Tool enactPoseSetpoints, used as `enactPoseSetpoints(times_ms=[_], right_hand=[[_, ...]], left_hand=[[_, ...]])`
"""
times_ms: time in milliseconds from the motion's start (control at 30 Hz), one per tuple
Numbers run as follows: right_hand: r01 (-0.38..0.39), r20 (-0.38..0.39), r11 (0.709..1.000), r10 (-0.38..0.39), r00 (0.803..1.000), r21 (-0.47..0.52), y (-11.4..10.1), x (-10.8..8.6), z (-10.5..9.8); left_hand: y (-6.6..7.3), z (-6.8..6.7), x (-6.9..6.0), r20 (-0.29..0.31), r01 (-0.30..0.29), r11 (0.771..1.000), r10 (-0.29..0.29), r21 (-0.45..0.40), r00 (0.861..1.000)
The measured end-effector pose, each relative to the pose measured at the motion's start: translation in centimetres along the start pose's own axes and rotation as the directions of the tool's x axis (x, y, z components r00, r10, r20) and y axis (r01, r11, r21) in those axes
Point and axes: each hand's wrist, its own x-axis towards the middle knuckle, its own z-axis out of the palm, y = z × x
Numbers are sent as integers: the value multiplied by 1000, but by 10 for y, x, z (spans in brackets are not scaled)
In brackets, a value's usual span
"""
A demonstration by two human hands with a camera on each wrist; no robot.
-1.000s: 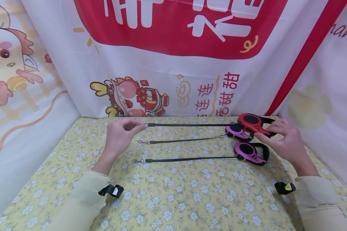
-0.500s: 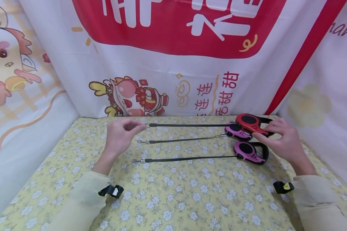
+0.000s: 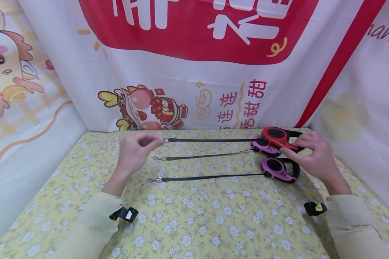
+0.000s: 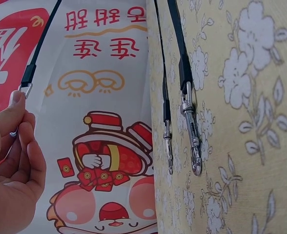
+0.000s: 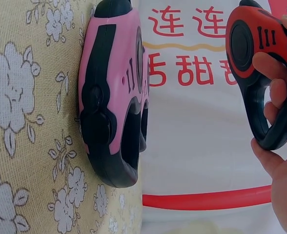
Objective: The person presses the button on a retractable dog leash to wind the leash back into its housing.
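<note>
My right hand (image 3: pixel 314 154) grips the black handle of a red retractable dog leash (image 3: pixel 276 133), held above the table. In the right wrist view, fingers show on the red leash casing (image 5: pixel 242 44). Its black strap (image 3: pixel 214 140) stretches straight across to my left hand (image 3: pixel 134 153). There the thumb and fingers pinch the metal clip end, mostly hidden by them; a metal ring (image 4: pixel 26 89) shows in the left wrist view. Two pink retractable leashes lie on the cloth: a nearer one (image 3: pixel 278 169) and a farther one (image 3: pixel 262 145), partly covered by the red casing.
The pink leashes' straps run left, ending in a near metal clip (image 3: pixel 154 180) and a far metal clip (image 3: pixel 159 158). A yellow floral cloth (image 3: pixel 194 216) covers the table. A printed white curtain (image 3: pixel 181 79) stands at the back, with more hangings at both sides.
My right hand and the red leash have shifted slightly left. The left hand stays almost in place, still pinching the clip end. The head view has turned a little.
</note>
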Motion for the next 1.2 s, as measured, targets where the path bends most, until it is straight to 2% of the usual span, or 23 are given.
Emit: enactPoseSetpoints(times_ms=[167, 467, 833, 1200], right_hand=[[1, 14, 1000, -1, 1000, -7, -1, 0, 0], [-70, 72, 997, 72, 995, -33, -4, 0, 0], [-85, 78, 996, 86, 993, -22, -9, -2, 1], [-30, 52, 1000, 30, 998, 1, -3, 1, 3]], left_hand=[[2, 0, -1, 2, -8, 1000, 8, -3, 1000], [5, 1, -2, 14, -3, 1000, 3, -11, 1000], [4, 2, -6, 27, -22, 999, 22, -23, 999], [4, 5, -3, 14, -105, 994, 106, -19, 994]])
